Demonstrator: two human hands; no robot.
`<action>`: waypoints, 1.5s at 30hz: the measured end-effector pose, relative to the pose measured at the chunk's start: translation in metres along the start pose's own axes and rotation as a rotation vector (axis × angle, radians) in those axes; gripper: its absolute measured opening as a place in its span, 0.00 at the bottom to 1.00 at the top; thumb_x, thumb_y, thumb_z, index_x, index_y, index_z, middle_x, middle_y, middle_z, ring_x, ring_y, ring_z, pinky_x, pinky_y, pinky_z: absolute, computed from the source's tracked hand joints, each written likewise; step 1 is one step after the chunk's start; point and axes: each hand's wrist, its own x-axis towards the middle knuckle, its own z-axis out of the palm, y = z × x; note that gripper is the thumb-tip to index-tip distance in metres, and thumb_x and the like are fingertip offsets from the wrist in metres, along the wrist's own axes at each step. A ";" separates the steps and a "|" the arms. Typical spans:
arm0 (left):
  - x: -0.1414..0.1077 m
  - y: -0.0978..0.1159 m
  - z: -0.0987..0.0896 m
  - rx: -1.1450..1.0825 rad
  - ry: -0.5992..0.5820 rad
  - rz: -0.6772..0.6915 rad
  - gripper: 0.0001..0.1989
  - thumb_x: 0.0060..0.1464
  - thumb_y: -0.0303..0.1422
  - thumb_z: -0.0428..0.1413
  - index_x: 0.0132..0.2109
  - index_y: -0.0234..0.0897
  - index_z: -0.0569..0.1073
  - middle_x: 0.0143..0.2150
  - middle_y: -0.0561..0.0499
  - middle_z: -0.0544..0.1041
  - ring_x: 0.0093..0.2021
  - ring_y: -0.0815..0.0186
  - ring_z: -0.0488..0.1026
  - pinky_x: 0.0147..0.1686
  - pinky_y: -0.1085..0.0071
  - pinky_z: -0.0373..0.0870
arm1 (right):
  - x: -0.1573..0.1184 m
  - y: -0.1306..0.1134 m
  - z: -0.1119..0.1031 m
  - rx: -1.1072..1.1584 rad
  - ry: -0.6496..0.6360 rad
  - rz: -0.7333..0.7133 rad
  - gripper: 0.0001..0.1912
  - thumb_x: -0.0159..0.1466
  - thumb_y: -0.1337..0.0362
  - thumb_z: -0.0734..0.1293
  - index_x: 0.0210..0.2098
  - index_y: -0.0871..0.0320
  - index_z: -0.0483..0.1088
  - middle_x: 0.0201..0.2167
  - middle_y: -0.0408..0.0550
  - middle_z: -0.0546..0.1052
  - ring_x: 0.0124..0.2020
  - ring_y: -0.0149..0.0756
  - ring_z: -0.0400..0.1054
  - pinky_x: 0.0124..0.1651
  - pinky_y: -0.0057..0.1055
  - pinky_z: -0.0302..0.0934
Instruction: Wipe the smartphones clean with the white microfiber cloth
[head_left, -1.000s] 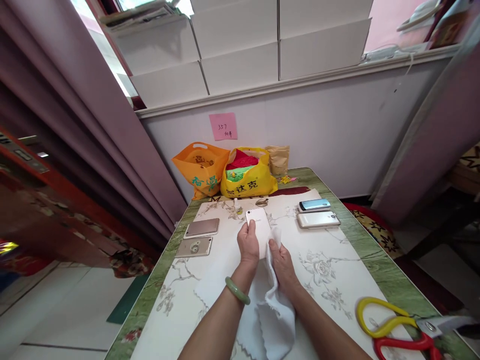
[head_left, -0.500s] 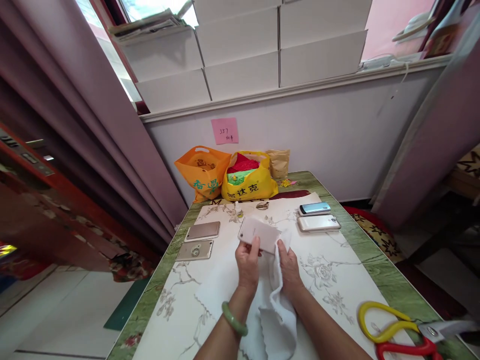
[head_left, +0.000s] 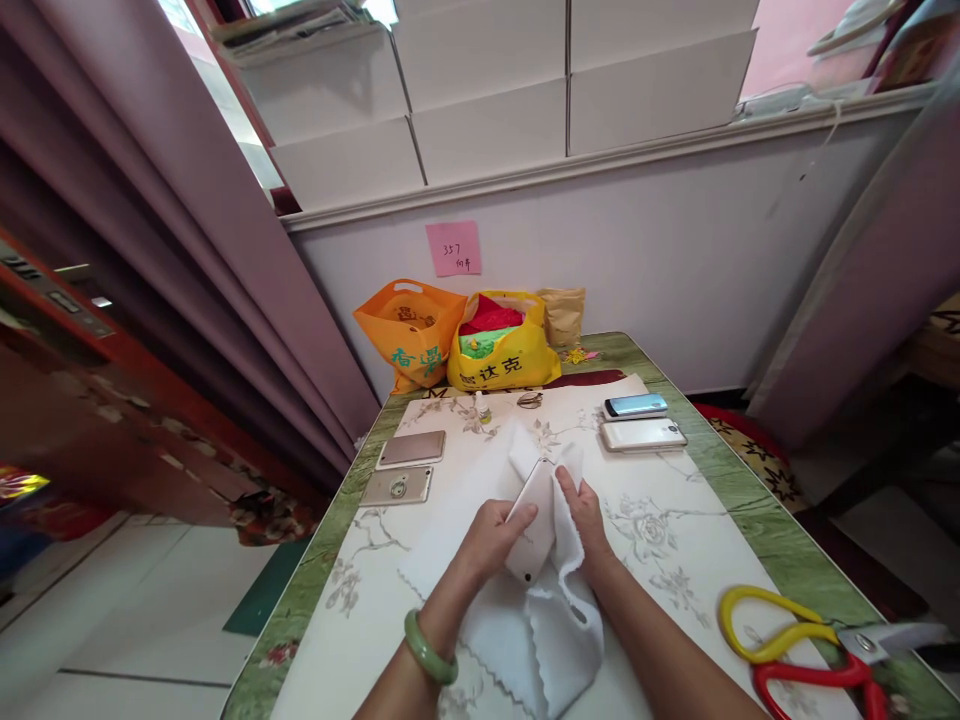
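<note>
My left hand (head_left: 499, 535) grips a pale smartphone (head_left: 534, 520) by its side, thumb across its back. The phone is tilted, with its camera end toward me. Closed on a white cloth (head_left: 566, 640), my right hand (head_left: 581, 510) presses the fabric against the phone's right edge near its far end. The rest of the cloth spreads and hangs in folds below the phone, over the table covering. A green bangle (head_left: 430, 648) circles my left wrist.
Two phones lie to the left, a rose-coloured one (head_left: 412, 449) and a gold one (head_left: 396, 487). A blue-screened phone (head_left: 636, 405) and a white phone (head_left: 643, 435) lie right. Scissors (head_left: 817, 650) rest front right. Behind are a small bottle (head_left: 482, 407), an orange bag (head_left: 411, 335) and a yellow bag (head_left: 506, 360).
The phone has been turned, its camera end swinging from the far left to the near side. My left hand now holds its left edge. Cloth has come up behind its far end.
</note>
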 end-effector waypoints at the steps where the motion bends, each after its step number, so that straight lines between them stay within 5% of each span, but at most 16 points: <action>1: 0.004 -0.003 0.006 -0.006 0.043 0.037 0.24 0.49 0.52 0.56 0.25 0.33 0.73 0.20 0.52 0.69 0.20 0.70 0.62 0.20 0.74 0.53 | 0.001 0.000 0.000 0.004 0.021 0.004 0.27 0.52 0.41 0.69 0.33 0.60 0.72 0.22 0.43 0.76 0.24 0.36 0.69 0.28 0.30 0.64; 6: 0.019 -0.006 0.032 -0.024 0.279 0.225 0.19 0.51 0.46 0.56 0.25 0.36 0.66 0.22 0.57 0.62 0.24 0.71 0.58 0.25 0.74 0.55 | 0.004 0.002 -0.002 0.015 0.023 0.012 0.29 0.54 0.40 0.68 0.37 0.61 0.73 0.24 0.45 0.77 0.28 0.39 0.72 0.32 0.31 0.66; 13: 0.046 0.008 0.044 -0.023 0.565 0.381 0.15 0.50 0.41 0.57 0.25 0.39 0.62 0.22 0.59 0.59 0.25 0.71 0.57 0.28 0.74 0.57 | 0.001 0.002 0.001 -0.050 -0.058 -0.058 0.29 0.56 0.41 0.66 0.38 0.63 0.73 0.27 0.48 0.78 0.32 0.40 0.72 0.37 0.33 0.66; 17: 0.065 0.013 0.049 -0.083 0.699 0.379 0.14 0.50 0.41 0.57 0.26 0.39 0.62 0.22 0.59 0.61 0.25 0.70 0.58 0.28 0.74 0.57 | -0.001 0.002 0.003 -0.108 -0.067 -0.157 0.29 0.57 0.43 0.66 0.42 0.64 0.73 0.34 0.50 0.79 0.38 0.43 0.71 0.44 0.35 0.64; 24: 0.081 0.018 0.052 -0.230 0.880 0.316 0.13 0.53 0.43 0.55 0.30 0.38 0.65 0.26 0.56 0.68 0.27 0.69 0.64 0.28 0.73 0.61 | -0.010 -0.005 0.008 -0.165 -0.108 -0.195 0.24 0.58 0.46 0.67 0.39 0.63 0.73 0.33 0.50 0.79 0.38 0.42 0.71 0.41 0.34 0.65; 30: 0.052 0.007 0.049 -0.263 0.718 0.441 0.13 0.52 0.42 0.58 0.31 0.38 0.66 0.25 0.56 0.70 0.26 0.70 0.66 0.28 0.74 0.64 | 0.004 0.005 0.000 -0.072 -0.048 -0.130 0.29 0.54 0.44 0.69 0.43 0.63 0.73 0.37 0.53 0.80 0.41 0.45 0.73 0.44 0.36 0.66; 34: 0.022 -0.014 0.051 -0.252 0.551 0.352 0.13 0.45 0.40 0.63 0.32 0.35 0.73 0.24 0.53 0.74 0.25 0.68 0.68 0.28 0.72 0.65 | 0.015 0.010 -0.009 -0.037 0.051 -0.034 0.28 0.52 0.42 0.69 0.38 0.61 0.73 0.35 0.52 0.80 0.37 0.43 0.74 0.40 0.33 0.66; 37: 0.001 -0.033 0.049 -0.191 0.413 0.251 0.18 0.48 0.44 0.61 0.23 0.32 0.74 0.17 0.51 0.71 0.20 0.69 0.66 0.25 0.71 0.64 | 0.014 0.005 -0.011 -0.059 0.068 0.019 0.27 0.51 0.41 0.70 0.34 0.61 0.73 0.27 0.48 0.79 0.28 0.39 0.72 0.32 0.31 0.65; 41: -0.013 -0.040 0.028 -0.380 0.390 0.168 0.27 0.53 0.53 0.52 0.24 0.30 0.73 0.20 0.46 0.73 0.18 0.69 0.65 0.19 0.72 0.61 | 0.009 -0.001 -0.008 -0.005 -0.015 0.049 0.28 0.52 0.41 0.69 0.36 0.61 0.72 0.24 0.46 0.77 0.24 0.36 0.69 0.28 0.29 0.63; 43: -0.016 -0.030 0.011 -0.420 0.442 0.174 0.27 0.53 0.54 0.51 0.28 0.30 0.74 0.20 0.49 0.72 0.18 0.69 0.64 0.19 0.73 0.61 | 0.007 -0.004 -0.007 0.021 -0.066 0.054 0.28 0.51 0.42 0.70 0.37 0.61 0.72 0.25 0.45 0.76 0.24 0.35 0.68 0.28 0.29 0.63; 45: -0.016 -0.015 -0.006 -0.340 0.354 0.195 0.24 0.53 0.52 0.53 0.34 0.31 0.76 0.25 0.49 0.74 0.23 0.69 0.67 0.22 0.74 0.62 | 0.005 -0.005 -0.005 0.015 -0.111 0.059 0.28 0.50 0.43 0.71 0.37 0.61 0.72 0.24 0.45 0.76 0.24 0.35 0.67 0.28 0.29 0.62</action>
